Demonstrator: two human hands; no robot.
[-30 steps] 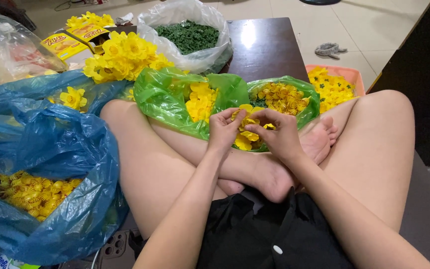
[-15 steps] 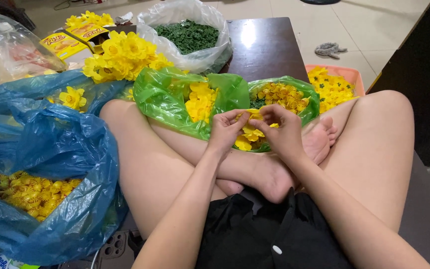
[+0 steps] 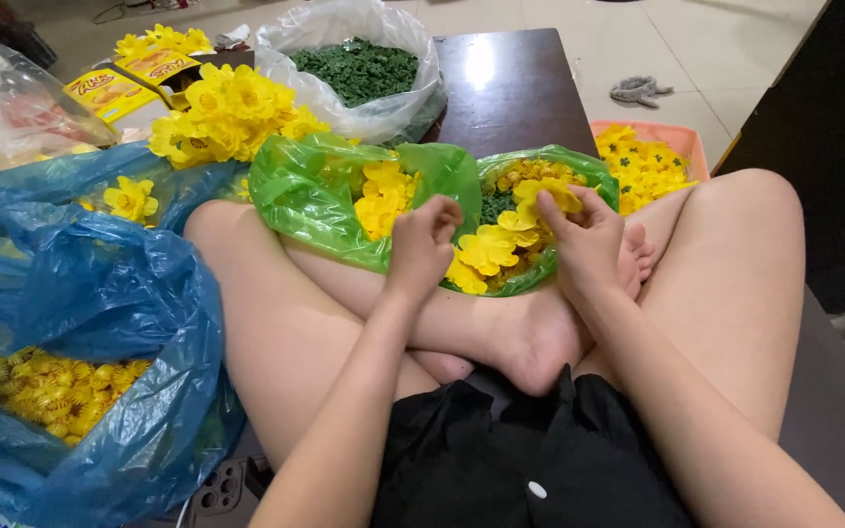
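I sit cross-legged with a green plastic bag (image 3: 325,186) of yellow artificial flowers lying across my shins. My left hand (image 3: 422,249) is curled into a loose fist at the bag's middle, just above a pile of yellow flowers (image 3: 486,249). My right hand (image 3: 584,240) pinches a yellow flower piece (image 3: 550,193) at its fingertips, over the right half of the bag. Small green and yellow parts (image 3: 501,200) lie inside that half. Whether the left hand holds anything is hidden by its fingers.
A big blue bag (image 3: 100,323) with yellow flower centres lies at my left. A heap of yellow flowers (image 3: 232,108), a clear bag of green pieces (image 3: 359,68), a dark wooden table (image 3: 511,88) and an orange tray (image 3: 682,142) of flowers stand beyond.
My hands have drawn apart: the left moved slightly left and down, the right lifted a yellow flower piece over the right half of the bag.
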